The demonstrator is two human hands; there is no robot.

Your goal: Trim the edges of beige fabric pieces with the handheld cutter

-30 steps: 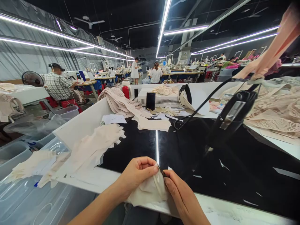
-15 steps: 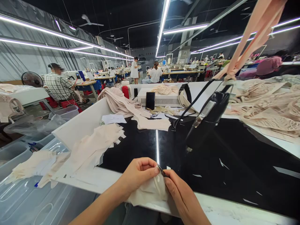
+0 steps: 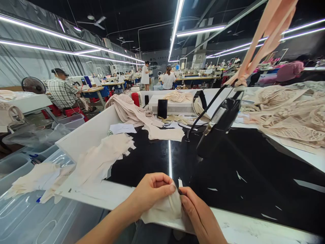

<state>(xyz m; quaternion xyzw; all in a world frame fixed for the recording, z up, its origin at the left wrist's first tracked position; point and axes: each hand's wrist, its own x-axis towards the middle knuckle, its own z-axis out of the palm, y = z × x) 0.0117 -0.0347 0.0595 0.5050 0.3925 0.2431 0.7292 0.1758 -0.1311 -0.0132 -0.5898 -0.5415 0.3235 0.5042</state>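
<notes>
My left hand pinches the upper edge of a cream fabric piece between thumb and fingers, at the front edge of the table. Close against its right side is my right hand, closed round a small dark pointed tool. Only a short dark bit of the tool shows; the fingers hide the rest, so its kind cannot be made out. A narrow white strip stands out just above my right fingertips. The fabric hangs down below both hands.
A black electric device hangs from pink cloth strips over the black table surface. Stacked cream pieces lie left, lace fabric right. A phone leans on a white box. Plastic bins stand left; co-workers sit beyond.
The tool's dark tip lay across the fabric edge by my left fingertips; now it is drawn back to my right fingers. The white strip stands taller. The hanging device has swung slightly left.
</notes>
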